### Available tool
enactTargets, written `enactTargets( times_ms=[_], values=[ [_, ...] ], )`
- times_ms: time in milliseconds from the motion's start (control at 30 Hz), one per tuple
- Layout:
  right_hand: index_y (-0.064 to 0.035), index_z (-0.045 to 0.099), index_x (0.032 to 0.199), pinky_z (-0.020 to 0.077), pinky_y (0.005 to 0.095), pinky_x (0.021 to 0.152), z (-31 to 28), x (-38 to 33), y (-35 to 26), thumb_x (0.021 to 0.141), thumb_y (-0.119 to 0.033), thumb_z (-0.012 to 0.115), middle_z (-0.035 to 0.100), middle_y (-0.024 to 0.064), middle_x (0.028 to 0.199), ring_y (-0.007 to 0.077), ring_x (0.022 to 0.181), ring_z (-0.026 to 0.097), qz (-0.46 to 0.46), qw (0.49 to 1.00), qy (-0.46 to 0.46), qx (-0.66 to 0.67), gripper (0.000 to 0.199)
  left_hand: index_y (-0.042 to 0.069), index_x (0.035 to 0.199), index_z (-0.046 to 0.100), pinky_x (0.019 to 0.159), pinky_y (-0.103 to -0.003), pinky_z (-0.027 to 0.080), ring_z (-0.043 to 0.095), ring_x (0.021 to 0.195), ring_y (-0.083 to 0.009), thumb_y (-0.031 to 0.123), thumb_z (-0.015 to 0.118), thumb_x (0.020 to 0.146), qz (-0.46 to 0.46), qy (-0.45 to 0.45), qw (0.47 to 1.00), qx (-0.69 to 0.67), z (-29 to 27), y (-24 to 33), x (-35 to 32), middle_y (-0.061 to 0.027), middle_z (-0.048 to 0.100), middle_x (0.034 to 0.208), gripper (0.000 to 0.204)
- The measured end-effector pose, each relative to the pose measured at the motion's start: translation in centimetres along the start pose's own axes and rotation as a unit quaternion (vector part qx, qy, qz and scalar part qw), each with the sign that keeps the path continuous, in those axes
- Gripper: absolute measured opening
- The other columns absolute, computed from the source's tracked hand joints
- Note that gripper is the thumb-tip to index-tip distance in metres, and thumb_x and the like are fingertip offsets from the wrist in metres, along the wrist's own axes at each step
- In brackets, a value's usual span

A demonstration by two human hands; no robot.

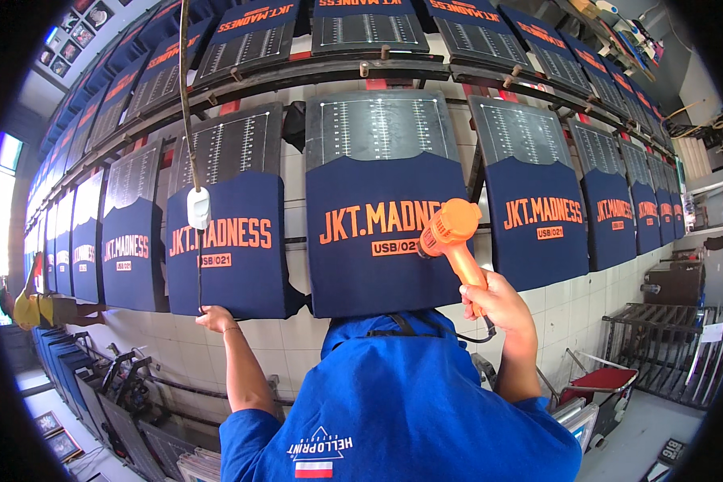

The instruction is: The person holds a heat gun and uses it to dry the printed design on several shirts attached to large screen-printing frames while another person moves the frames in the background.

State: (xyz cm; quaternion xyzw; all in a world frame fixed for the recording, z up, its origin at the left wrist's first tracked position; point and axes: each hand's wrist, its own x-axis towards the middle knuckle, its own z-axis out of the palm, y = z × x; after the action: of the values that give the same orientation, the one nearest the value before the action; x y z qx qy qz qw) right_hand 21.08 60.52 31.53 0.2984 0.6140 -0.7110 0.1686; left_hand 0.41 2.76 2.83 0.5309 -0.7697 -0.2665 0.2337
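Note:
My right hand (502, 304) is wrapped round the handle of an orange heat gun (455, 225). The gun's dark nozzle points down-left over the orange print of a navy T-shirt (353, 281), which is stretched on a black printing board (381, 120). Further left, my left hand (217, 319) is closed on a thin black cord (200, 277) at the lower edge of the neighbouring navy T-shirt (249, 281). That cord runs up to a white socket connector (198, 209), hanging from a cable above. Part of the print is hidden behind the gun.
More boards with navy T-shirts (538, 193) line both sides and the far rows, on dark metal rails (361, 70). Another person (36, 309) in yellow is at the far left. A red-seated chair (598, 379) and metal rack (667, 345) stand at lower right.

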Motion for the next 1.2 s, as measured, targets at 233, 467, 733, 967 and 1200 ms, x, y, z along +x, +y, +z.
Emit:
enactTargets(
  times_ms=[233, 467, 733, 967, 1200],
  values=[
    [0.0, 0.05, 0.103, 0.0492, 0.0239, 0.051, 3.7, 1.6, 0.3, 0.09, -0.018, 0.063, 0.056, 0.0049, 0.075, 0.0111, 0.058, 0.06, -0.006, 0.997, -0.076, 0.029, 0.025, -0.007, 0.111, 0.046, 0.083, -0.051, 0.05, 0.062, 0.094, -0.0468, 0.03, 0.048, 0.096, -0.014, -0.018, 1.0, 0.002, -0.8, 0.9, -0.5, -0.0316, 0.06, 0.105, 0.041],
    [0.0002, 0.05, 0.106, 0.0502, 0.0242, 0.053, 9.7, 3.9, -0.3, 0.09, -0.02, 0.062, 0.055, 0.0047, 0.077, 0.0114, 0.061, 0.06, -0.017, 0.988, -0.149, 0.046, 0.028, -0.01, 0.123, 0.043, 0.089, -0.046, 0.046, 0.056, 0.107, -0.0415, 0.025, 0.045, 0.1, 0.093, -0.117, 0.988, -0.025, -2.2, -2.9, 2.5, -0.0305, 0.054, 0.119, 0.043],
    [-0.0016, 0.051, 0.104, 0.0503, 0.0275, 0.056, 18.8, 7.0, -3.0, 0.089, -0.017, 0.063, 0.054, 0.004, 0.075, 0.0133, 0.061, 0.059, -0.009, 0.973, -0.203, 0.109, 0.025, -0.006, 0.126, 0.046, 0.082, -0.036, 0.05, 0.059, 0.101, -0.0287, 0.022, 0.041, 0.101, 0.146, -0.133, 0.979, -0.042, -4.4, -4.9, 16.8, -0.0201, 0.056, 0.118, 0.039],
    [-0.0019, 0.052, 0.105, 0.0489, 0.0269, 0.053, 31.8, 11.0, -3.3, 0.089, -0.02, 0.063, 0.055, 0.0038, 0.075, 0.0138, 0.06, 0.059, -0.007, 0.975, -0.167, 0.149, 0.026, -0.005, 0.121, 0.051, 0.076, -0.035, 0.051, 0.06, 0.094, -0.0255, 0.027, 0.039, 0.101, 0.188, -0.109, 0.968, -0.128, -4.4, 1.2, 37.3, -0.0171, 0.059, 0.107, 0.039],
    [-0.0018, 0.056, 0.107, 0.0498, 0.0269, 0.051, 41.1, 11.8, -4.4, 0.091, -0.024, 0.062, 0.057, 0.0043, 0.074, 0.0147, 0.058, 0.061, -0.024, 0.985, -0.04, 0.167, 0.028, -0.004, 0.119, 0.053, 0.095, -0.04, 0.042, 0.056, 0.108, -0.0324, 0.012, 0.04, 0.098, 0.331, -0.053, 0.942, -0.024, -1.3, 6.6, 50.2, -0.0178, 0.057, 0.116, 0.029]
  ],
)
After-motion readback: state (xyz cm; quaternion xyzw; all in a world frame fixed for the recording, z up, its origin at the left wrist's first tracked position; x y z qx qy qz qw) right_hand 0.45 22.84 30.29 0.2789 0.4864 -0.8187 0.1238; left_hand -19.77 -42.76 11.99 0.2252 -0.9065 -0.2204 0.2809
